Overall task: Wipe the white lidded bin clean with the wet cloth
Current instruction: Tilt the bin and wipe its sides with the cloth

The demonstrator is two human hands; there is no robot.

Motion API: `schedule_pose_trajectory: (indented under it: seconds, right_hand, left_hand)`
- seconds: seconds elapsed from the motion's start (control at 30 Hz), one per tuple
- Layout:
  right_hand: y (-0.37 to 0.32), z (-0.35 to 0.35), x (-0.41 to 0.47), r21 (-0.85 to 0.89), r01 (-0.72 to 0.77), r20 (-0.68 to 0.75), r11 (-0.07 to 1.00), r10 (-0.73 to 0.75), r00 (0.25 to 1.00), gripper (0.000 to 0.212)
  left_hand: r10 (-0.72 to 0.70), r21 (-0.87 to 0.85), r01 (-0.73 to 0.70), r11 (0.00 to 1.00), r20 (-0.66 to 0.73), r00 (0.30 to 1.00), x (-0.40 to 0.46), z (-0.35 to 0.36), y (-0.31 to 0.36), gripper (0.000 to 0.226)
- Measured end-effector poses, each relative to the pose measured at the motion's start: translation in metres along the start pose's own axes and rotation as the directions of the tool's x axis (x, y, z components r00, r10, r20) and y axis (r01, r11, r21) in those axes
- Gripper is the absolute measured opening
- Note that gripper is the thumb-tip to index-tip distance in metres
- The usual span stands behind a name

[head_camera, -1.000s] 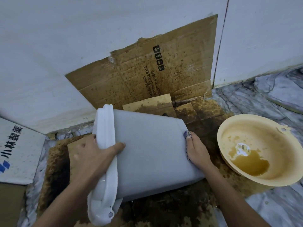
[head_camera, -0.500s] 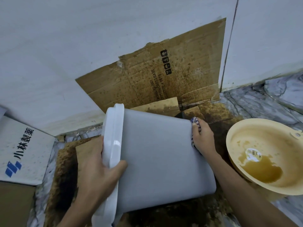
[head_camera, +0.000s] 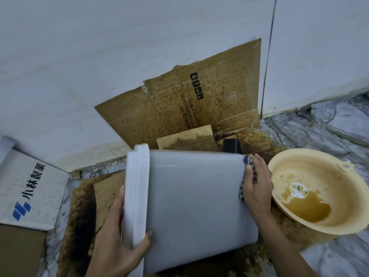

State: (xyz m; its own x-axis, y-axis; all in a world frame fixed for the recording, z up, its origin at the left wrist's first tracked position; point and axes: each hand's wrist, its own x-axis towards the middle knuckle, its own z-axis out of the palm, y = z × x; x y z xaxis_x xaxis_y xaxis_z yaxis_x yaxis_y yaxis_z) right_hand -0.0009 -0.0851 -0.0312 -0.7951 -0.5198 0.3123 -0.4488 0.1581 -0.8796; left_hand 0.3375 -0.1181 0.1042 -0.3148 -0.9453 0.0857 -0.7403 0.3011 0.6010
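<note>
Mid-task: left hand point(head_camera: 117, 232) clamps bin point(head_camera: 195, 200) lid at lower centre, right hand point(head_camera: 257, 188) presses cloth point(head_camera: 247, 159) on base edge; side looks clean, underside unjudgeable.

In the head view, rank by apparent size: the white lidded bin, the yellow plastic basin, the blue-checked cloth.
1. White lidded bin, lying on its side, largest, though nearest the camera.
2. Yellow plastic basin, partly cut off by the frame edge.
3. Blue-checked cloth, mostly hidden under the right hand.

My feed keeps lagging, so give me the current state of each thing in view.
white lidded bin: tipped on its side, lid shut
wet cloth: pressed against bin's base
left hand: gripping lid rim
right hand: holding cloth
yellow basin: tilted, brown liquid inside
cardboard: stained, leaning on wall
</note>
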Motion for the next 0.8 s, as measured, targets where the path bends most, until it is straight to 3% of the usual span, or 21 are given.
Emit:
schedule_pose_trajectory:
  seconds: [0.07, 0.13, 0.23, 0.3, 0.43, 0.53, 0.67, 0.8]
  right_hand:
    - [-0.001, 0.001, -0.004, 0.018, 0.011, 0.017, 1.000, -0.012, 1.000, 0.040]
    - [-0.003, 0.004, -0.007, 0.030, 0.035, 0.051, 0.999, -0.036, 0.998, 0.041]
    - [-0.002, 0.005, -0.005, 0.051, 0.032, 0.072, 0.998, -0.036, 0.997, 0.042]
    - [-0.001, 0.005, -0.004, 0.057, 0.033, 0.065, 0.998, -0.036, 0.997, 0.040]
    - [-0.006, 0.006, -0.008, 0.046, 0.027, 0.070, 0.999, -0.030, 0.997, 0.040]
    - [-0.010, 0.004, -0.010, 0.064, 0.036, 0.064, 0.997, -0.040, 0.997, 0.039]
    - [-0.012, 0.001, -0.011, 0.050, 0.041, 0.077, 0.998, -0.045, 0.996, 0.040]
    - [-0.023, 0.005, -0.012, 0.042, 0.116, 0.091, 0.992, -0.120, 0.989, 0.038]
  left_hand:
    - [-0.003, -0.074, 0.000, 0.997, -0.035, 0.999, 0.010, -0.009, 0.002, 0.110]
    - [-0.096, -0.113, 0.091, 0.989, -0.044, 0.994, 0.031, -0.018, 0.005, 0.109]
    - [-0.138, 0.006, 0.138, 0.990, 0.079, 0.987, 0.061, -0.025, 0.012, 0.101]
    - [-0.141, 0.026, 0.140, 0.990, 0.090, 0.986, 0.076, -0.024, 0.018, 0.091]
    - [-0.182, 0.034, 0.180, 0.983, 0.053, 0.982, 0.100, -0.010, 0.028, 0.102]
    - [-0.218, -0.050, 0.218, 0.975, 0.014, 0.976, 0.111, -0.008, 0.033, 0.083]
    - [-0.262, 0.086, 0.273, 0.958, -0.121, 0.957, 0.114, -0.004, 0.032, 0.096]
    - [-0.236, 0.037, 0.244, 0.969, -0.142, 0.961, 0.107, -0.001, 0.029, 0.063]
